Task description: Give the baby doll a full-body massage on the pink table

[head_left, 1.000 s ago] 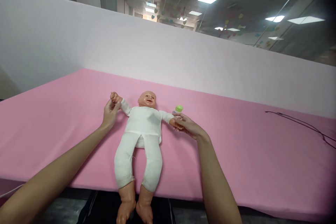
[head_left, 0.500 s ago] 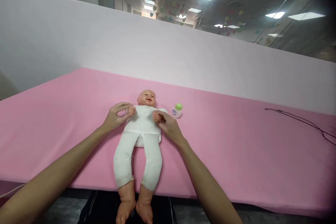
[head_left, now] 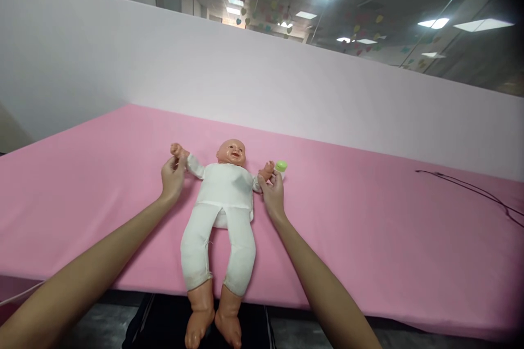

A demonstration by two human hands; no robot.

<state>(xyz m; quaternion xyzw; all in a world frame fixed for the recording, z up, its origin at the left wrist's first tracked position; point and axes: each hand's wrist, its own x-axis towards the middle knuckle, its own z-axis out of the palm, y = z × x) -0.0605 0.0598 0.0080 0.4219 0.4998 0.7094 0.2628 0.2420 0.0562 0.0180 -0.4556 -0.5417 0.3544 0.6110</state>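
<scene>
A baby doll (head_left: 226, 188) with a bare head and a white cloth body lies on its back, feet toward me and hanging past the table's front edge. Its arms are spread out to both sides. On the left, my left hand (head_left: 173, 175) grips the doll's arm (head_left: 179, 150) near the wrist, fingers closed round it. My right hand (head_left: 273, 194) is closed on the doll's other arm (head_left: 267, 171) by the wrist. Just behind my right fingers stands a small jar with a green lid (head_left: 281, 166); its lower part is mostly hidden.
The table has a pink cover (head_left: 360, 229). A thin black cable (head_left: 466, 182) lies at the right. A pale wall panel (head_left: 262, 82) rises along the back. A white cord (head_left: 20, 294) shows at the front left edge.
Both doll arms have moved from over the chest out to the sides, the left one farther. My hands have moved apart with them, and my right hand now partly covers the jar.
</scene>
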